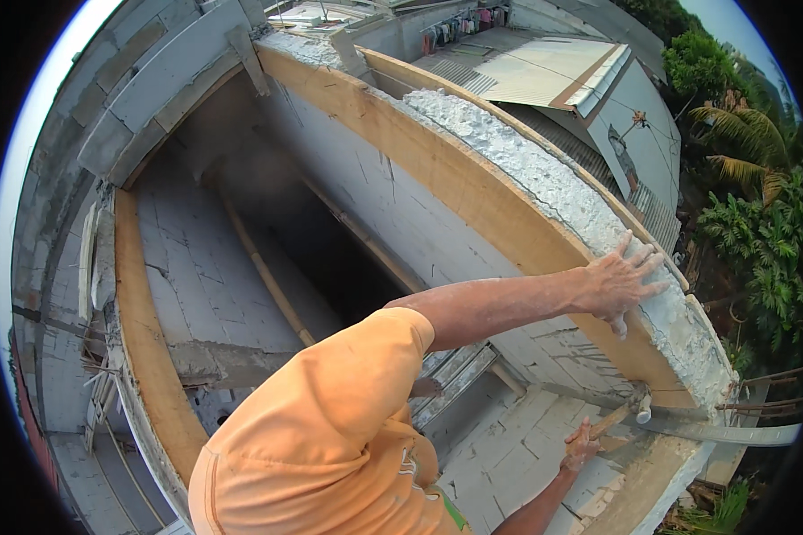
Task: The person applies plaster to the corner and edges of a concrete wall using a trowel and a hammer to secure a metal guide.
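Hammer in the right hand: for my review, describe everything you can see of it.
The hammer has a straight, light brown handle that looks wooden and a greyish head that looks metal, one end rounded and pale. The right hand has its fingers closed around the handle, which slants up to the right in the picture. The head is beside the lower right end of the long tan board; whether they touch cannot be told.

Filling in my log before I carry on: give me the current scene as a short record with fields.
Left hand: spread, palm down on the pale concrete strip
Right hand: closed around the wooden handle of a hammer
Formwork: wooden board along the concrete's inner side
Background: metal roof, greenery
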Demonstrator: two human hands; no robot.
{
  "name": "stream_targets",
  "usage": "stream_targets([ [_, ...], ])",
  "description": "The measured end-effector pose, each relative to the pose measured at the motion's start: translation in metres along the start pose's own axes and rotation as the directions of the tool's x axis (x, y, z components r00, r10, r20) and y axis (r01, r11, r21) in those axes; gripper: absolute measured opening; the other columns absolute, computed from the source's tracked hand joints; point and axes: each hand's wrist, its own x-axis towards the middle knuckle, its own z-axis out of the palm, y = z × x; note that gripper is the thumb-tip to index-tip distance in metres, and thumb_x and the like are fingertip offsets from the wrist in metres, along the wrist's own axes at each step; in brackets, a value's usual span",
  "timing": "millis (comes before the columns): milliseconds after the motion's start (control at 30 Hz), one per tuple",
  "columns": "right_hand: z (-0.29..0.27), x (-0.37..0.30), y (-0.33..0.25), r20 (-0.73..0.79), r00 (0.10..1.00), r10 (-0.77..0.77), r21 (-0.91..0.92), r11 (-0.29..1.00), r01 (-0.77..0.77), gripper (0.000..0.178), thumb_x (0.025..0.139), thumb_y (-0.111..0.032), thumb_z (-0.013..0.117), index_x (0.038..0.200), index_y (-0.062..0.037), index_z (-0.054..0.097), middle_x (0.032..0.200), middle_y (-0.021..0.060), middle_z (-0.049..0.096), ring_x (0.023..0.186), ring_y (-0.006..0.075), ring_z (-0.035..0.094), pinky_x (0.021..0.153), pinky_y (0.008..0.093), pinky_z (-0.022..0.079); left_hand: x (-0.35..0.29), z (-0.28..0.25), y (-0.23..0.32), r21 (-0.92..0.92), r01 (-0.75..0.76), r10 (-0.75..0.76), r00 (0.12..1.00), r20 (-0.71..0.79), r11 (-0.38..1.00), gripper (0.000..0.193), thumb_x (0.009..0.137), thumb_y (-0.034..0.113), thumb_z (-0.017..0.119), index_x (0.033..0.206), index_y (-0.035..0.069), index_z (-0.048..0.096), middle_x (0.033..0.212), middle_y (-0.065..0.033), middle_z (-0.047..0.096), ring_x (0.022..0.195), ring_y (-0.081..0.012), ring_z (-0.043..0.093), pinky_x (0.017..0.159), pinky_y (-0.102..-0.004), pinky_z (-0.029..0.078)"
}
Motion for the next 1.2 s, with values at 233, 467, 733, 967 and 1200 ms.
stream_targets([
  [233, -0.008, 0.001, 0.004, -0.054, 0.998, 0.041, -0.095, 0.994, -0.046, 0.029, 0.09, -0.028, 0.07, 0.089, -0.0039, 0.053, 0.054, -0.0016, 0.041, 0.042, 0.0091, 0.038, 0.042, 0.0245, 0.036, 0.005, 0.019, 0.007, 0.101, 0.022, -0.029, 0.997, 0.067, 0.995, 0.097, 0.064, 0.054, 0.082, 0.145, 0.017, 0.043, 0.152, -0.0194, 0.035, 0.142, -0.0382, 0.03, 0.114, -0.0653, 0.021],
  [467, -0.017, -0.029, -0.025, -0.064, 0.978, 0.2, -0.047, 0.978, -0.203, 0.048, 0.088, -0.024, 0.072, 0.118, 0.0039, 0.047, 0.057, -0.0003, 0.043, 0.037, 0.0104, 0.04, 0.032, 0.026, 0.034, 0.007, 0.021, 0.008, 0.071, 0.014, -0.018, 0.998, 0.067, 0.997, 0.097, 0.063, 0.052, 0.083, 0.144, 0.017, 0.044, 0.151, -0.0187, 0.037, 0.142, -0.0372, 0.03, 0.114, -0.0645, 0.022],
  [733, 0.01, -0.034, -0.062, -0.016, 0.994, 0.11, -0.161, 0.981, -0.111, 0.037, 0.083, -0.03, 0.077, 0.069, -0.0111, 0.048, 0.05, -0.0017, 0.043, 0.038, 0.0109, 0.043, 0.036, 0.0271, 0.032, -0.008, 0.002, -0.007, 0.137, 0.095, -0.112, 0.986, 0.122, 0.986, 0.094, 0.067, 0.044, 0.083, 0.147, 0.022, 0.041, 0.152, -0.0129, 0.037, 0.143, -0.0319, 0.031, 0.119, -0.0567, 0.023],
  [967, -0.004, -0.04, -0.045, -0.075, 0.989, 0.125, -0.098, 0.986, -0.132, 0.036, 0.083, -0.029, 0.078, 0.07, -0.0098, 0.05, 0.051, -0.0024, 0.044, 0.038, 0.0104, 0.042, 0.036, 0.028, 0.033, 0.011, 0.02, 0.01, 0.19, 0.048, -0.075, 0.988, 0.137, 0.981, 0.094, 0.067, 0.047, 0.082, 0.148, 0.025, 0.039, 0.153, -0.009, 0.037, 0.144, -0.0288, 0.03, 0.121, -0.0529, 0.022],
  [1200, -0.002, -0.053, -0.072, 0.004, 0.994, 0.105, -0.107, 0.989, -0.104, 0.03, 0.087, -0.023, 0.074, 0.077, -0.0069, 0.051, 0.056, -0.0021, 0.043, 0.044, 0.009, 0.041, 0.041, 0.0289, 0.034, 0.0, 0.016, 0.004, 0.177, 0.062, -0.079, 0.993, 0.092, 0.982, 0.092, 0.069, 0.046, 0.082, 0.147, 0.021, 0.041, 0.153, -0.0111, 0.037, 0.142, -0.0301, 0.033, 0.119, -0.0549, 0.025],
])
